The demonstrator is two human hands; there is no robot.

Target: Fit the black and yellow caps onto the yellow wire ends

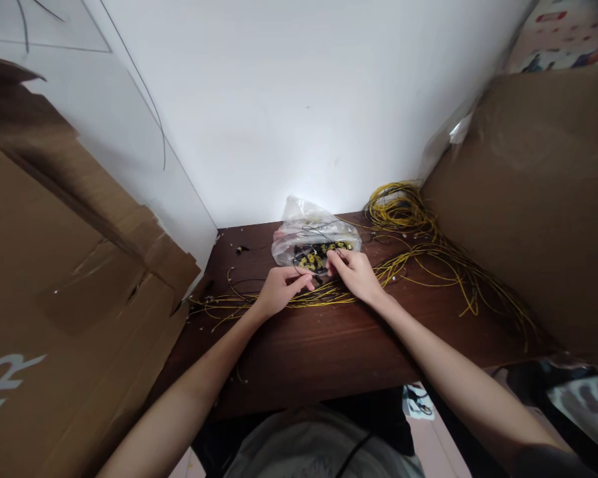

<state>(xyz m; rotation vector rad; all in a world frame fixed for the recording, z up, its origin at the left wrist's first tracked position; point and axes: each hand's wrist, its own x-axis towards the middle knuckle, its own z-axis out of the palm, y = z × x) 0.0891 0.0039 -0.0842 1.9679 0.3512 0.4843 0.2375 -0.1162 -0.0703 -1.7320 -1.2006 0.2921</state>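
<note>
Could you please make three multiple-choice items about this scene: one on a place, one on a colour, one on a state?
1. Where does the clear plastic bag lie?
A. on the dark wooden table, near the white wall
B. inside a cardboard box
C. on the floor

2. What colour are the loose wires?
A. red
B. yellow
C. blue

3. How is the right hand?
A. resting flat, away from everything
B. fingers at the bag's mouth, by the small parts
C. gripping a cardboard flap

Answers: 1 A, the bag sits at the table's far edge. 2 B, the coils and strands are yellow. 3 B, its fingertips meet the bag's opening.
</note>
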